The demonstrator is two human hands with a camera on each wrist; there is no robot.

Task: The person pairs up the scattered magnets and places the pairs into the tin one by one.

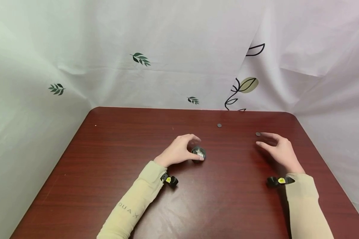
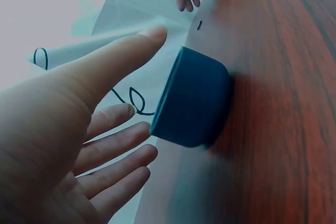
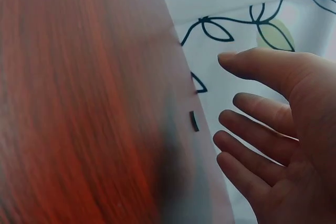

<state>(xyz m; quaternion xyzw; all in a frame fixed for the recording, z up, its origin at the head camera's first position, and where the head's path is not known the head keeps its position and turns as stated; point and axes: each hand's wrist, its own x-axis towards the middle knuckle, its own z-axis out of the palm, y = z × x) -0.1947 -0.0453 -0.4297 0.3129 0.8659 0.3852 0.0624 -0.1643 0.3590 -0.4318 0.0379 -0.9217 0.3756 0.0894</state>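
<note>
My left hand (image 1: 179,149) reaches round a small round cup (image 1: 199,151), its thumb and fingers spread to either side. The cup's inside looks shiny in the head view; its outer wall (image 2: 194,100) is dark in the left wrist view, where the fingertips come up to the rim. My right hand (image 1: 282,152) hovers over the table's right part, thumb and fingers apart with nothing between them. Just beyond its fingertips lies a small dark disc (image 1: 258,134), like a coin, also seen edge-on in the right wrist view. Another such disc (image 1: 219,125) lies farther back, between the hands.
The reddish-brown wooden table (image 1: 107,159) has rounded far corners. White cloth (image 1: 179,49) with leaf prints hangs behind it and along both sides. Black wrist cameras (image 1: 173,181) are strapped over the light sleeves (image 1: 137,202).
</note>
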